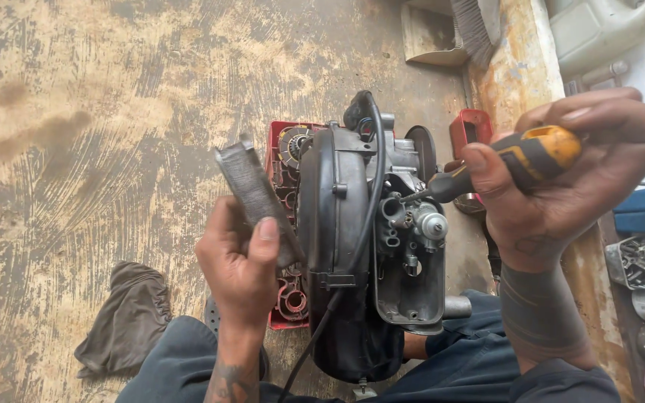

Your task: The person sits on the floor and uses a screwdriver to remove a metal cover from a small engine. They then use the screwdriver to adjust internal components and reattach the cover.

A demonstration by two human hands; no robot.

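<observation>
While left hand [242, 257] grips grey filter [257, 200], right hand [561, 175] clasps screwdriver [513, 160] on black engine [360, 239].

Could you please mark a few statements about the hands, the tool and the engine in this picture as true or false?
1. The right hand holds a screwdriver with an orange and black handle. True.
2. The left hand is empty. False: it holds a flat grey metal piece.
3. The screwdriver tip points at the small engine. True.
4. The dark rag lies on top of the engine. False: it lies on the floor, left of it.
</observation>
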